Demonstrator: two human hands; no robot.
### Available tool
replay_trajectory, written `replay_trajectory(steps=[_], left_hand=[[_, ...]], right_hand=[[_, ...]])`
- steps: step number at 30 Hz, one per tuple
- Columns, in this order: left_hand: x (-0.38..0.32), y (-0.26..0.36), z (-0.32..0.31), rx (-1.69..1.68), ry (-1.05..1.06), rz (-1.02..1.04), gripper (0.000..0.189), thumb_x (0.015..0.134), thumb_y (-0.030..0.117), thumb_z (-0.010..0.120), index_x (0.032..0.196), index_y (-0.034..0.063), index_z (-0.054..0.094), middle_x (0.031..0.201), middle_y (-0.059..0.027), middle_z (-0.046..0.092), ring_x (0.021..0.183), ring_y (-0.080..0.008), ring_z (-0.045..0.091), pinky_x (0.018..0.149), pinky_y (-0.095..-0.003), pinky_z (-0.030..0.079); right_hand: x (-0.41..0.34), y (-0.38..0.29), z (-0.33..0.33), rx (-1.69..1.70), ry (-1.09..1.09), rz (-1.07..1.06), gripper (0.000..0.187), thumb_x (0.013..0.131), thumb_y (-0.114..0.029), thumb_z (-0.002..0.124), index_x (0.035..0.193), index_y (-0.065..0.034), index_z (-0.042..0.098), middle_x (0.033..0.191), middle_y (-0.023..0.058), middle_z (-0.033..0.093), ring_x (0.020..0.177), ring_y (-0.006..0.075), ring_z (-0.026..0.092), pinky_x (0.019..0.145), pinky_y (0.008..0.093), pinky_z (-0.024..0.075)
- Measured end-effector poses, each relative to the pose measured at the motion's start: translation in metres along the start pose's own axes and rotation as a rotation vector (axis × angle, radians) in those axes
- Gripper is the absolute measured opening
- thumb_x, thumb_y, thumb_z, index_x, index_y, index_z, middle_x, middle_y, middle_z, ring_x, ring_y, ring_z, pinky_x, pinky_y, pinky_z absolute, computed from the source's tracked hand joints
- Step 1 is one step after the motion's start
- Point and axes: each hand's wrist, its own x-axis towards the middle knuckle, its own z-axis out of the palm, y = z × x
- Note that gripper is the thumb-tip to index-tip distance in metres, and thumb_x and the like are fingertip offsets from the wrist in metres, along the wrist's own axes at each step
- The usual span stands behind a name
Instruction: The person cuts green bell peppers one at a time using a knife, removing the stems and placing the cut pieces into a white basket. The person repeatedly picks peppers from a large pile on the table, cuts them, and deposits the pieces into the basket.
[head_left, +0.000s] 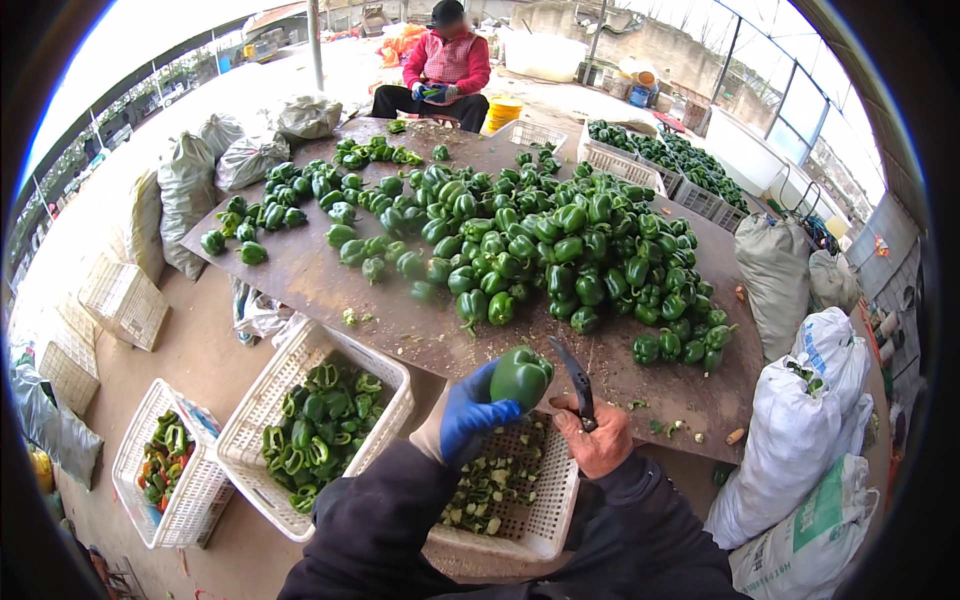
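In a blue rubber-coated glove, my left hand (471, 416) grips a whole green bell pepper (521, 377) above the table's near edge. My bare right hand (598, 437) holds a knife with a curved dark blade (571, 369), its tip pointing up and away from me. The blade is to the right of the pepper, apart from it. Beyond both hands, a big heap of green bell peppers (555, 247) covers the middle of the brown table (420, 341). Below my hands stands a white plastic crate (551, 517) holding pepper cores and scraps (487, 480).
To my left, a white crate (251, 442) holds cut green peppers; another crate (202, 517) contains mixed-colour pieces. Filled sacks (780, 442) stand on the right, more sacks (184, 202) at the far left. A person (450, 64) sits across the table. Crates of peppers (705, 180) stand behind.
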Motion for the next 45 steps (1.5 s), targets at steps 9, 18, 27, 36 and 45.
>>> replay_trajectory(steps=[9,18,27,36,45], left_hand=[[-0.008,0.013,0.004,0.426,-0.009,-0.032,0.088,0.089,0.028,0.085,0.159,0.0015,0.039,0.143,-0.0105,0.061,0.129,-0.0177,0.059,0.110,-0.0326,0.045],[-0.009,0.000,0.010,0.594,-0.021,0.012,0.090,0.092,0.026,0.082,0.162,0.0028,0.031,0.142,-0.0129,0.062,0.128,-0.0178,0.059,0.109,-0.0322,0.046],[-0.009,-0.004,0.019,0.533,0.051,0.060,0.089,0.093,0.019,0.080,0.163,0.0009,0.028,0.141,-0.0108,0.061,0.125,-0.0167,0.058,0.108,-0.0315,0.046],[-0.003,-0.004,0.013,0.401,0.074,-0.121,0.082,0.098,0.037,0.076,0.160,0.0011,0.035,0.137,-0.0109,0.062,0.125,-0.0227,0.060,0.107,-0.0363,0.050],[-0.008,-0.009,0.014,0.171,-0.001,-0.222,0.065,0.098,0.051,0.070,0.140,0.0038,0.056,0.120,-0.0039,0.066,0.104,-0.0134,0.065,0.090,-0.0301,0.054]], right_hand=[[0.003,0.030,0.012,-0.220,-0.082,-0.128,0.023,0.092,-0.007,0.068,0.114,-0.0023,0.072,0.093,0.0218,0.075,0.083,0.0386,0.075,0.070,0.0420,0.0576],[0.001,0.026,0.012,-0.080,-0.179,-0.066,0.027,0.095,-0.006,0.065,0.121,-0.0003,0.068,0.100,0.0252,0.074,0.093,0.0415,0.074,0.078,0.0419,0.0577],[-0.001,0.044,0.021,-0.087,-0.132,-0.102,0.032,0.093,-0.004,0.067,0.125,-0.0030,0.065,0.101,0.0239,0.074,0.096,0.0409,0.074,0.081,0.0422,0.0580],[0.001,0.058,0.026,-0.425,0.010,-0.276,0.036,0.092,-0.006,0.066,0.128,-0.0062,0.062,0.100,0.0223,0.071,0.089,0.0445,0.071,0.076,0.0495,0.0582],[0.002,0.053,0.026,-0.354,-0.127,-0.248,0.072,0.086,-0.010,0.070,0.153,-0.0086,0.045,0.124,0.0255,0.066,0.100,0.0438,0.071,0.083,0.0461,0.0598]])
